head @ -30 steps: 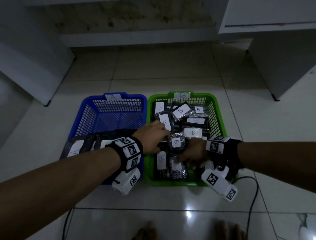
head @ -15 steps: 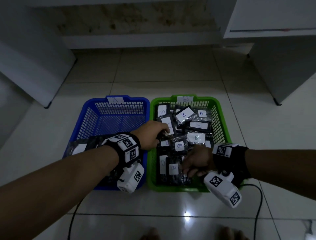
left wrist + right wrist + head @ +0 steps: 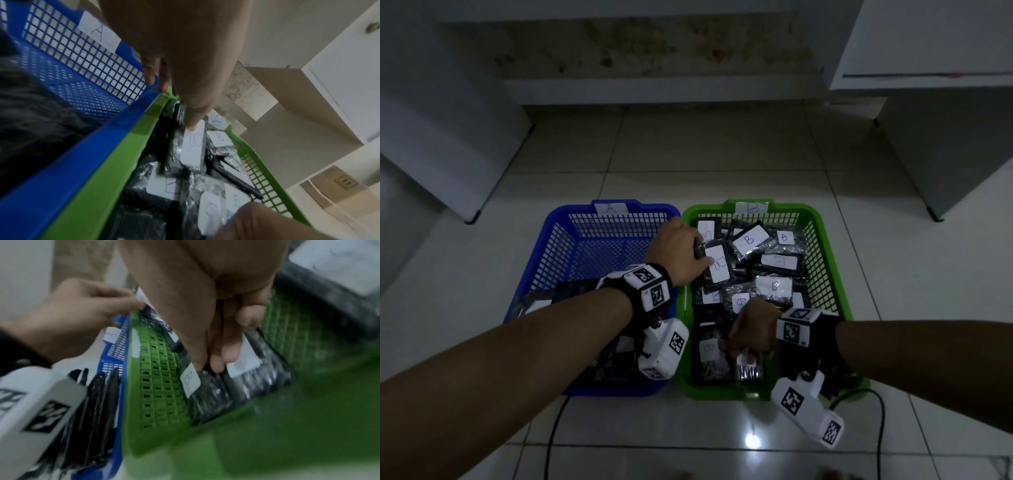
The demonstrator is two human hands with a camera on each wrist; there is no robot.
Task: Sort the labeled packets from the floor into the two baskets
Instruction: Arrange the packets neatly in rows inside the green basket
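Note:
A blue basket (image 3: 551, 246) tagged A and a green basket (image 3: 825, 240) tagged B stand side by side on the floor. The green one is full of dark packets with white B labels. My left hand (image 3: 700, 253) reaches over its far left part and grips a B packet (image 3: 717, 263), thumb on the label (image 3: 192, 142). My right hand (image 3: 743, 353) points down into the near end. There its thumb and forefinger (image 3: 216, 366) pinch the dark edge of a packet (image 3: 205, 395) between two labels. Dark packets (image 3: 571, 294) lie in the near part of the blue basket.
White cabinets stand at the left (image 3: 448, 137) and the right (image 3: 945, 144), with a stained wall base between them. Black cables (image 3: 551, 431) run over the glossy tiles in front of the baskets. Bare tile lies beyond both baskets.
My left hand has moved away from me to the far left of the green basket and taken hold of a B packet. My right hand has drawn back to the basket's near end.

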